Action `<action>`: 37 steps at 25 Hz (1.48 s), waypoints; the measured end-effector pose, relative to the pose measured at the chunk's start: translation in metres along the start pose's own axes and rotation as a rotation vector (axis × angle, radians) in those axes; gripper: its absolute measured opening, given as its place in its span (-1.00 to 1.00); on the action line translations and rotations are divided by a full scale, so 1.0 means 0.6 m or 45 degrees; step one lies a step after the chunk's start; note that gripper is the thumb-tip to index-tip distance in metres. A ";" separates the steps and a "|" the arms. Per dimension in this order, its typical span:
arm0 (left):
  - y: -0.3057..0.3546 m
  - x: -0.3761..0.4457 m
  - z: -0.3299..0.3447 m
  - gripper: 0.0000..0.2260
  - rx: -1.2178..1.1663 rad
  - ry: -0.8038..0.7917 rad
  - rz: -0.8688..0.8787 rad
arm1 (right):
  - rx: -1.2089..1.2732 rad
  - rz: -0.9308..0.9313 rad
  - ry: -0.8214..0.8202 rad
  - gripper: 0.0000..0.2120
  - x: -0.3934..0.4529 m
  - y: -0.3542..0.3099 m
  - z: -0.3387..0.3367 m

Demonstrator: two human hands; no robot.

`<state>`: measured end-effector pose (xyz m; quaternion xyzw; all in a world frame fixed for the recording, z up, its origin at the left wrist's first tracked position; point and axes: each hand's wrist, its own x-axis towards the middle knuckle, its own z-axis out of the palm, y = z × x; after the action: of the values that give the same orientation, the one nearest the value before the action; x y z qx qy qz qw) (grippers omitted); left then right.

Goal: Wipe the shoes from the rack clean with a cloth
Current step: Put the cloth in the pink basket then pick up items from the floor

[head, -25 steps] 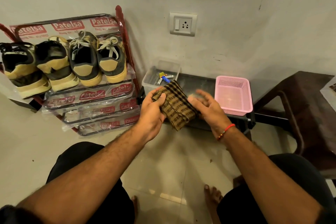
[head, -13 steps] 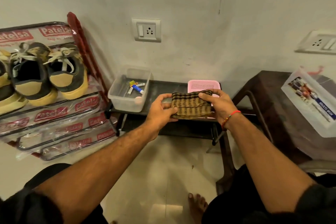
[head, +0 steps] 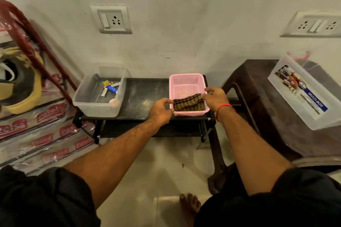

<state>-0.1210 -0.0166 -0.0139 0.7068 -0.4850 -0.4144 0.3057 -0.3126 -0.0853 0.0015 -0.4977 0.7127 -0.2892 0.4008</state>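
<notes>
Fingers of both hands meet the folded checked cloth [head: 188,104] at its two short ends as it lies in the near part of a pink basket [head: 187,79]. The left hand [head: 160,109] curls its fingers against the cloth's left end just outside the basket's left wall; whether they still pinch the fabric or only touch it cannot be told. The right hand [head: 215,97] hangs over the right end with fingers loosely bent and the index finger stretched toward the fold, seemingly letting go. The cloth's long axis runs left to right, across the basket, directly between the two hands, so neither hand is plainly the nearer.

From largest to smallest around it: a red shoe rack [head: 27,46] wrapped in printed plastic stands at far left, with a dark and yellow shoe [head: 22,86] showing at the frame's edge, well apart from the cloth. A dark brown stool [head: 258,101] stands at right carrying a tilted clear box with a printed label [head: 302,94]. A low black bench [head: 145,96] between them bears the basket at its right end and a clear tub [head: 88,105] at its left. The tub holds a few small batteries [head: 110,88]. The basket holds only the cloth.

Judging by where the cloth lies, the wiping appears finished, or paused, with the cloth being put away.
</notes>
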 end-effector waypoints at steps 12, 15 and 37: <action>0.037 -0.076 -0.015 -0.61 0.374 0.077 0.272 | -0.094 -0.194 -0.129 -0.71 -0.113 -0.023 -0.017; 0.052 -0.118 -0.029 -0.53 0.413 0.089 0.268 | -0.089 -0.270 -0.157 -0.69 -0.162 -0.022 -0.018; 0.071 -0.321 0.058 -0.60 0.433 -0.084 0.474 | -0.281 -0.202 -0.312 -0.84 -0.360 0.042 -0.172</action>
<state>-0.2060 0.1488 0.0614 0.6328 -0.6792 -0.2863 0.2372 -0.3739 0.1276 0.0950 -0.6249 0.6444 -0.1772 0.4037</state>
